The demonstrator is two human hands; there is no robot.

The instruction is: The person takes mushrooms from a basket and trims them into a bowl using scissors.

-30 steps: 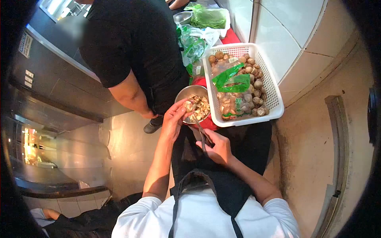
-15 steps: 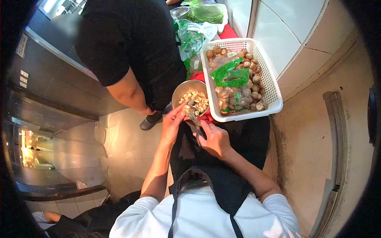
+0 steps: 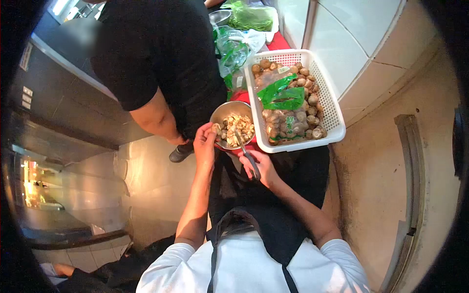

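My left hand is at the left rim of a metal bowl, pinching a pale mushroom between thumb and fingers. Cut mushroom pieces lie in the bowl. My right hand is wrapped round the dark handles of a pair of scissors. Their blades point up and away from me, over the near part of the bowl. Right beside the bowl stands a white perforated basket of whole brown mushrooms, some inside a clear and green plastic bag.
A person in black stands close on the left. Behind the bowl lie plastic bags, a second metal bowl and a basket of green vegetables. A tiled wall borders the right. Another person's arm shows at lower left.
My left hand has moved left, away from the scissors, with the mushroom in its fingers. My right hand has shifted slightly left, and the blades now reach over the bowl, apart from that mushroom.
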